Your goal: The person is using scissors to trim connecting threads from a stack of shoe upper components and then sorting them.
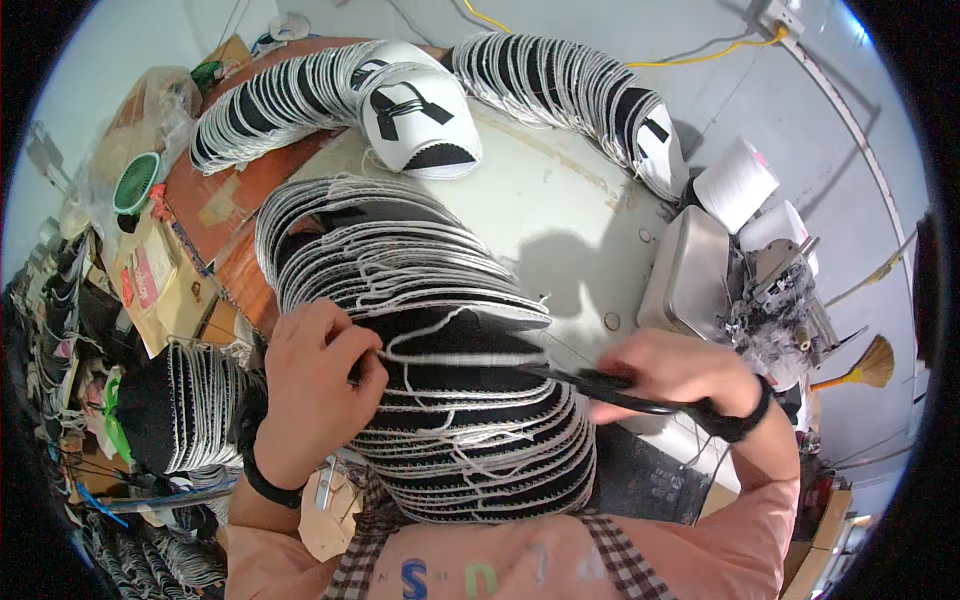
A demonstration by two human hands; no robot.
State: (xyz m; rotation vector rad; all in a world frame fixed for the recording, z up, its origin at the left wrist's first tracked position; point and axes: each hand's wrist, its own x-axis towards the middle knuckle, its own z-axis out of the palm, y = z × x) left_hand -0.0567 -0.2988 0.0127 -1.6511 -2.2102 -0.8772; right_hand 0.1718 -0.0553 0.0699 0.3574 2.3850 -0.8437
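A long fanned stack of black shoe uppers with white stitched edges [480,430] runs from my lap up onto the table. My left hand [325,375] is closed at the stack's left side, its fingers pinching the edge of one upper near the middle. In my right hand [680,370], blurred by motion, is a pair of black-handled scissors [625,392]. Their blades point left and reach the right edge of that same upper. A loose white thread [425,333] loops across the black surface beside my left fingers. Other thread tails lie over the uppers nearer me.
Behind, two more curved rows of uppers [275,110] [550,75] lie on the table [600,215]. At right stand a metal box [685,265], white thread cones [735,185] and a sewing machine [775,285]. A tied bundle of uppers [195,405] sits at left, below a green basket [137,183].
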